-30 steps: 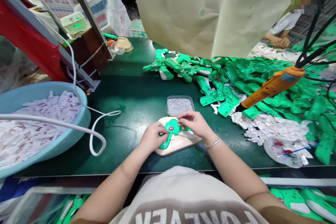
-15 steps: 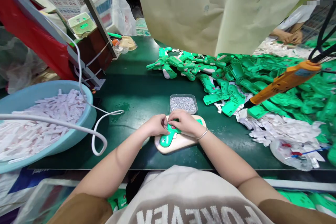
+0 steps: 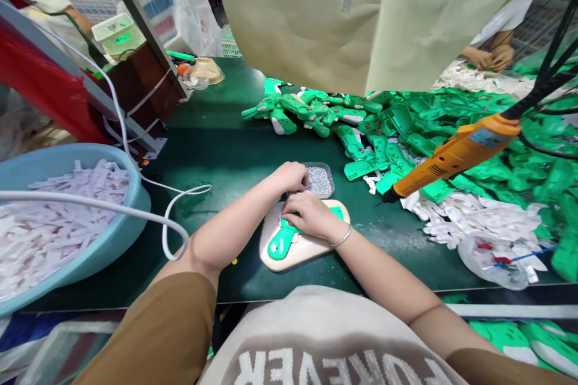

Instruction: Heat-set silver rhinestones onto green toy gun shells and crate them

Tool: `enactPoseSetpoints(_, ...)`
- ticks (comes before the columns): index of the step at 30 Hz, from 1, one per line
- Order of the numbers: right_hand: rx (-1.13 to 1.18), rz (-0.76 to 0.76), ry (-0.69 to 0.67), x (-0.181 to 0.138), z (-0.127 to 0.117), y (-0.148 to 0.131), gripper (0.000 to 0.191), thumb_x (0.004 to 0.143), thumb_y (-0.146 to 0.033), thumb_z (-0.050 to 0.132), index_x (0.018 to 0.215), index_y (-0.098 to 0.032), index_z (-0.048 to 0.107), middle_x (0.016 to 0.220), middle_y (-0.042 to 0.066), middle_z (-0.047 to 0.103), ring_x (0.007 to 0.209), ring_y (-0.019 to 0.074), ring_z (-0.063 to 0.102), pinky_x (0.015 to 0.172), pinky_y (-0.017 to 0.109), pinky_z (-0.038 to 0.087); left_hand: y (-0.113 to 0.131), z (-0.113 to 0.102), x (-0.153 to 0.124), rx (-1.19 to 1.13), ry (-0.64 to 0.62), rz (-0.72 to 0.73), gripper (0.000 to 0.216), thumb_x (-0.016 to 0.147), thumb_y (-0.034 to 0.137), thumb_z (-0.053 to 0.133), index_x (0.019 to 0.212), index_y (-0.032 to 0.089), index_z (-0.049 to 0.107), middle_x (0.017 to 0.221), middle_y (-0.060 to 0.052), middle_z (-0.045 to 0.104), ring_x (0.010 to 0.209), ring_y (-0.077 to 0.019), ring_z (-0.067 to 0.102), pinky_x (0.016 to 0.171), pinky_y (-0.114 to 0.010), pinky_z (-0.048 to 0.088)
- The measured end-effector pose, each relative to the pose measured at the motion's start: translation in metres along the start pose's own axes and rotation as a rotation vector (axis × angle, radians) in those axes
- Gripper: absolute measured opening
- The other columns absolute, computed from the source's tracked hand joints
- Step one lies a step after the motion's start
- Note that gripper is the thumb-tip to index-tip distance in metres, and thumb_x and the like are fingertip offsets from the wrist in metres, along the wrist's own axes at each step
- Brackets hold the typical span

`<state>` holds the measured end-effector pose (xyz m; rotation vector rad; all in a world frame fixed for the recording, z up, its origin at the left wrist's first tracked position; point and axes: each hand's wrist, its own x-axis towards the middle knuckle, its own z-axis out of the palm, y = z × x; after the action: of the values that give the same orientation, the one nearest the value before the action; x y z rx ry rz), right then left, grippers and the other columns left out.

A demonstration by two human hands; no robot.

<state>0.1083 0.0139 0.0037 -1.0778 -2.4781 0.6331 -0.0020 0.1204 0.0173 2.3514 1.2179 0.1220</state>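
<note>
Left hand (image 3: pixel 291 177) is right at the tray (image 3: pixel 331 180) of silver beads (image 3: pixel 320 181), fingers curled together, can't tell if they're pinching any. Right hand (image 3: pixel 311 216) is pressing, fingers together, on the green piece (image 3: pixel 280 245), which lies on the board (image 3: pixel 316 249) just below the tray.

Head-worn view, forward and down

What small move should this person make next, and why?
Probably pinch a few silver beads from the metal-rimmed tray and bring them to the green plastic piece: the left hand is at the tray, while the right hand rests on the piece on the wooden board.
</note>
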Motion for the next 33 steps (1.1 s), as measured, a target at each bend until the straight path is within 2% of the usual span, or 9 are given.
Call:
enactPoseSetpoints(3, 0.032, -0.048, -0.007, 0.0, -0.001, 0.002, 0.011, 0.092, -0.017, 0.067, 0.085, -0.018, 0.075, 0.093, 0.005, 0.076, 0.09, 0.0188, 0.064, 0.083, 0.033, 0.04, -0.001, 0.008, 0.006, 0.042, -0.05, 0.04, 0.015, 0.06, 0.009, 0.076, 0.055, 0.021, 0.069, 0.062, -0.002, 0.069, 0.072, -0.0231, 0.067, 0.07, -0.029, 0.045)
enactPoseSetpoints(6, 0.013, -0.026, 0.002, 0.0, -0.001, 0.002, 0.011, 0.093, -0.019, 0.066, 0.084, -0.018, 0.074, 0.091, 0.005, 0.075, 0.088, 0.0192, 0.065, 0.081, 0.034, 0.039, -0.007, 0.008, -0.001, 0.055, -0.027, 0.089, 0.01, 0.068, 0.014, 0.071, 0.063, 0.022, 0.074, 0.072, -0.003, 0.074, 0.079, -0.0231, 0.068, 0.074, -0.029, 0.045)
enactPoseSetpoints(18, 0.046, -0.022, 0.033, 0.001, -0.001, 0.004, 0.009, 0.089, -0.015, 0.07, 0.082, -0.018, 0.075, 0.088, 0.004, 0.077, 0.083, 0.0179, 0.065, 0.082, 0.032, 0.042, -0.011, 0.004, -0.024, -0.058, 0.249, 0.065, 0.02, 0.069, 0.009, 0.065, 0.08, 0.018, 0.08, 0.084, -0.005, 0.077, 0.082, -0.0205, 0.07, 0.074, -0.028, 0.051)
enactPoseSetpoints(23, 0.049, -0.094, 0.009, 0.0, -0.003, 0.008, 0.011, 0.089, -0.014, 0.068, 0.084, -0.016, 0.078, 0.092, 0.007, 0.078, 0.087, 0.0203, 0.069, 0.085, 0.034, 0.049, -0.014, -0.007, -0.088, -0.377, 0.416, -0.015, 0.013, 0.073, 0.018, 0.069, 0.081, 0.017, 0.079, 0.079, -0.004, 0.077, 0.077, -0.0185, 0.069, 0.074, -0.028, 0.054)
enactPoseSetpoints(26, 0.001, -0.202, 0.027, -0.009, -0.005, 0.007, 0.016, 0.092, -0.016, 0.062, 0.093, -0.017, 0.078, 0.104, 0.008, 0.078, 0.095, 0.0228, 0.071, 0.087, 0.037, 0.052, -0.013, 0.007, -0.143, -0.602, 0.4, -0.108, 0.011, 0.071, 0.026, 0.073, 0.074, 0.017, 0.079, 0.072, -0.004, 0.076, 0.07, -0.0194, 0.068, 0.068, -0.029, 0.054)
enactPoseSetpoints(28, -0.038, -0.235, 0.203, -0.024, -0.011, 0.008, 0.02, 0.095, -0.018, 0.058, 0.102, -0.02, 0.076, 0.109, 0.008, 0.077, 0.098, 0.0229, 0.071, 0.086, 0.038, 0.054, -0.009, 0.023, -0.173, -0.663, 0.368, -0.182, 0.013, 0.071, 0.029, 0.074, 0.073, 0.018, 0.079, 0.072, -0.005, 0.076, 0.069, -0.0199, 0.068, 0.067, -0.029, 0.054)
enactPoseSetpoints(29, -0.064, -0.229, 0.361, -0.034, -0.017, 0.01, 0.021, 0.095, -0.018, 0.057, 0.106, -0.021, 0.075, 0.107, 0.008, 0.077, 0.097, 0.0226, 0.071, 0.085, 0.038, 0.055, -0.007, 0.031, -0.184, -0.677, 0.354, -0.197, 0.012, 0.072, 0.03, 0.073, 0.074, 0.019, 0.079, 0.073, -0.005, 0.076, 0.07, -0.0201, 0.068, 0.068, -0.03, 0.055)
enactPoseSetpoints(31, -0.152, -0.171, 0.806, -0.057, -0.035, 0.019, 0.021, 0.095, -0.018, 0.058, 0.109, -0.023, 0.072, 0.1, 0.007, 0.075, 0.093, 0.0224, 0.07, 0.083, 0.039, 0.055, -0.002, 0.046, -0.197, -0.683, 0.337, -0.187, 0.011, 0.074, 0.028, 0.072, 0.074, 0.02, 0.079, 0.077, -0.005, 0.076, 0.074, -0.0196, 0.069, 0.071, -0.03, 0.055)
enactPoseSetpoints(33, -0.278, -0.069, 1.352, -0.083, -0.061, 0.035, 0.016, 0.095, -0.022, 0.06, 0.108, -0.024, 0.069, 0.097, 0.007, 0.07, 0.094, 0.0239, 0.067, 0.087, 0.043, 0.052, 0.001, 0.055, -0.2, -0.675, 0.331, -0.165, 0.01, 0.075, 0.025, 0.07, 0.073, 0.021, 0.079, 0.081, -0.005, 0.074, 0.076, -0.0186, 0.068, 0.073, -0.029, 0.055)
